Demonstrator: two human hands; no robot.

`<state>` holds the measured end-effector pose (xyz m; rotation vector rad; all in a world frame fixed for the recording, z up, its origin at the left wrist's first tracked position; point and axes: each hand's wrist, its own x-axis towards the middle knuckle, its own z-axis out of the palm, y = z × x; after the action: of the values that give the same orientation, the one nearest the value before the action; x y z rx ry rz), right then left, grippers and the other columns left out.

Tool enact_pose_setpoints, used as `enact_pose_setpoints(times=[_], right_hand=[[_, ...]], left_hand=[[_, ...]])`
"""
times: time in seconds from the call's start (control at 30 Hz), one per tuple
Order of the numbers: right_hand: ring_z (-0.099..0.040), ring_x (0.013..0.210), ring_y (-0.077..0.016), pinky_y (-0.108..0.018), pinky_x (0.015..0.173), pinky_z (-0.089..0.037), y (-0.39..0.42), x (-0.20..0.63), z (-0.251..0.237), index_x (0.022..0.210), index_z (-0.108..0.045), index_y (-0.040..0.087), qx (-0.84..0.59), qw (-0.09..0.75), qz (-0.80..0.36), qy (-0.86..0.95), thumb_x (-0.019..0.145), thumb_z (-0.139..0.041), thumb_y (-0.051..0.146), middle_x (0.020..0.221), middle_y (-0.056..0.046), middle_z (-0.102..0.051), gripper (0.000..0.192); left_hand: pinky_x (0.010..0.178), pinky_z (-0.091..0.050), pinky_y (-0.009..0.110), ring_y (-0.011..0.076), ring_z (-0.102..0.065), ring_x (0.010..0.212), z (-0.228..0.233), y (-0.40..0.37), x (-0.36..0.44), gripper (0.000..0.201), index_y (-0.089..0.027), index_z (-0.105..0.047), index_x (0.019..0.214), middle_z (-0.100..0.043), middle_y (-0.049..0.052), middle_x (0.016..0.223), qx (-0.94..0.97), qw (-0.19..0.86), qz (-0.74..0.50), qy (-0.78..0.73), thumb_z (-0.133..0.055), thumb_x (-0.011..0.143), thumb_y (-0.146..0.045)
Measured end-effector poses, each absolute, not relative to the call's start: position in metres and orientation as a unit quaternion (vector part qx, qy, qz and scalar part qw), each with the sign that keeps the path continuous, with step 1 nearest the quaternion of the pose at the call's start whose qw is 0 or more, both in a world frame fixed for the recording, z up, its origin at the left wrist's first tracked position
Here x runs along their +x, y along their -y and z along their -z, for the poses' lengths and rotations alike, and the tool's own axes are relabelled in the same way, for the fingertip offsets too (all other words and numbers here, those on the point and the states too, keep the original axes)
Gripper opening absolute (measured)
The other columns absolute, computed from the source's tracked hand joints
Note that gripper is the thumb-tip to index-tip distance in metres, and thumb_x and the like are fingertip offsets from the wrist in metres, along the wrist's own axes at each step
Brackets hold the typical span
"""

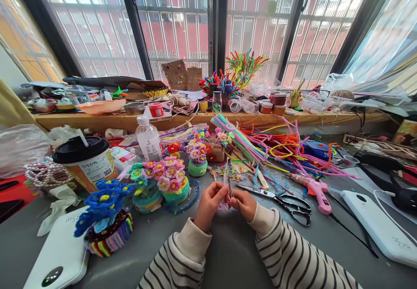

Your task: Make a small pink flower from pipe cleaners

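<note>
My left hand (pixel 208 204) and my right hand (pixel 243 203) meet over the grey table (pixel 228 245), fingertips pinched together on a thin pink pipe cleaner piece (pixel 227 180) that sticks up between them. A pale pink fuzzy bit shows below the fingers. Black-handled scissors (pixel 286 202) lie just right of my right hand. A pink glue gun (pixel 314 190) lies beyond them. Finished pipe-cleaner flower pots stand to the left: a pink one (pixel 169 182) and a blue one (pixel 106 219).
A heap of loose coloured pipe cleaners (pixel 267 147) covers the middle right. A lidded drink cup (pixel 85 161) and a plastic bottle (pixel 148 139) stand at left. White devices lie at bottom left (pixel 58 258) and right (pixel 381 226). The windowsill shelf (pixel 195 117) is cluttered.
</note>
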<state>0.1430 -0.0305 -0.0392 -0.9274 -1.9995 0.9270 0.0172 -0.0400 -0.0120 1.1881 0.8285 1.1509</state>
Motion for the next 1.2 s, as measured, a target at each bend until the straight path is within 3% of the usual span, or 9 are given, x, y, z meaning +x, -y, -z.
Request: enact_pose_setpoints(times=[0.2, 0.4, 0.63, 0.83, 1.03, 1.2], right_hand=[[-0.037, 0.046, -0.0081, -0.021, 0.045, -0.032, 0.0341, 0.1425, 0.0331, 0.056, -0.044, 0.015, -0.366, 0.346, -0.378, 0.777, 0.064, -0.022, 0.066, 0.049, 0.001, -0.043, 0.056], [-0.034, 0.039, -0.0066, -0.020, 0.041, -0.029, 0.0297, 0.1411, 0.0394, 0.045, -0.031, 0.018, -0.421, 0.388, -0.359, 0.737, 0.062, -0.039, 0.059, 0.040, 0.004, -0.039, 0.046], [-0.035, 0.041, -0.0067, -0.020, 0.041, -0.029, 0.0285, 0.1434, 0.0410, 0.046, -0.034, 0.017, -0.420, 0.395, -0.357, 0.735, 0.064, -0.035, 0.060, 0.042, 0.003, -0.041, 0.046], [-0.030, 0.042, -0.0062, -0.020, 0.041, -0.025, 0.0319, 0.1430, 0.0414, 0.054, -0.044, 0.015, -0.386, 0.366, -0.354, 0.769, 0.064, -0.027, 0.064, 0.045, 0.003, -0.038, 0.052], [-0.028, 0.040, -0.0058, -0.020, 0.039, -0.023, 0.0301, 0.1422, 0.0423, 0.046, -0.034, 0.017, -0.416, 0.374, -0.329, 0.761, 0.063, -0.040, 0.058, 0.039, 0.005, -0.034, 0.044], [-0.029, 0.040, -0.0065, -0.020, 0.039, -0.023, 0.0292, 0.1424, 0.0400, 0.045, -0.030, 0.018, -0.453, 0.384, -0.311, 0.742, 0.064, -0.039, 0.056, 0.039, 0.005, -0.033, 0.044]], left_hand=[[0.044, -0.028, 0.018, 0.0050, -0.035, 0.043, 0.0152, 0.0393, 0.0164, 0.024, -0.014, -0.044, 0.056, -0.039, -0.005, 0.045, 0.516, 0.601, -0.485, -0.371, -0.048, 0.067, -0.034], [0.044, -0.027, 0.017, 0.0050, -0.035, 0.045, 0.0154, 0.0392, 0.0159, 0.023, -0.013, -0.045, 0.057, -0.040, -0.005, 0.048, 0.520, 0.588, -0.492, -0.377, -0.047, 0.068, -0.034], [0.047, -0.029, 0.018, 0.0061, -0.038, 0.047, 0.0166, 0.0395, 0.0149, 0.022, -0.014, -0.047, 0.061, -0.044, -0.004, 0.050, 0.519, 0.559, -0.517, -0.389, -0.044, 0.070, -0.034], [0.043, -0.026, 0.018, 0.0049, -0.033, 0.042, 0.0196, 0.0390, 0.0158, 0.028, -0.014, -0.044, 0.055, -0.038, -0.005, 0.046, 0.520, 0.586, -0.501, -0.367, -0.043, 0.070, -0.038], [0.039, -0.025, 0.018, 0.0044, -0.032, 0.039, 0.0193, 0.0384, 0.0166, 0.030, -0.014, -0.043, 0.055, -0.036, -0.005, 0.044, 0.509, 0.602, -0.492, -0.368, -0.043, 0.068, -0.041], [0.043, -0.032, 0.018, 0.0064, -0.042, 0.046, 0.0184, 0.0384, 0.0174, 0.022, -0.015, -0.045, 0.068, -0.046, -0.004, 0.052, 0.506, 0.542, -0.535, -0.406, -0.054, 0.062, -0.035]])
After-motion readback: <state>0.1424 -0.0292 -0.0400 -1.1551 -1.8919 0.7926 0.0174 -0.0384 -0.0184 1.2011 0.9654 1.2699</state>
